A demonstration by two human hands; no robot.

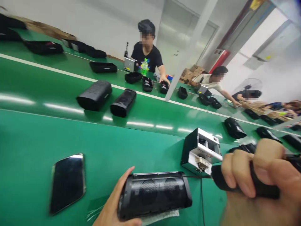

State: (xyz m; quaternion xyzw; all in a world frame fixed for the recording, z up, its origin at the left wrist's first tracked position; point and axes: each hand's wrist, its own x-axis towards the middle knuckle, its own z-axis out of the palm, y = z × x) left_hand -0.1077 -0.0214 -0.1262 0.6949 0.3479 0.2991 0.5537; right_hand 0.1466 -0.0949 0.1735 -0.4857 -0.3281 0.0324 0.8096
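My left hand (115,201) is closed around the left end of a black speaker (155,194), with thumb below and fingers above. Two round mesh drivers show dimly through its front. A whitish padded sheet (162,217) peeks out under the speaker. At the right, my right hand (261,172) is wrapped around the black handle of an electric screwdriver (218,178), blurred by motion. Its thin shaft points left, towards the upper right part of the speaker; whether the tip touches is unclear. Just behind stands a white and black screw feeder (201,153).
A dark phone (67,182) lies on the green bench at left. A thin cable (202,201) runs down beside the speaker. Beyond, a green conveyor (58,94) carries several black speaker housings (95,95). A post (188,53) rises at its far edge. Co-workers (147,50) sit opposite.
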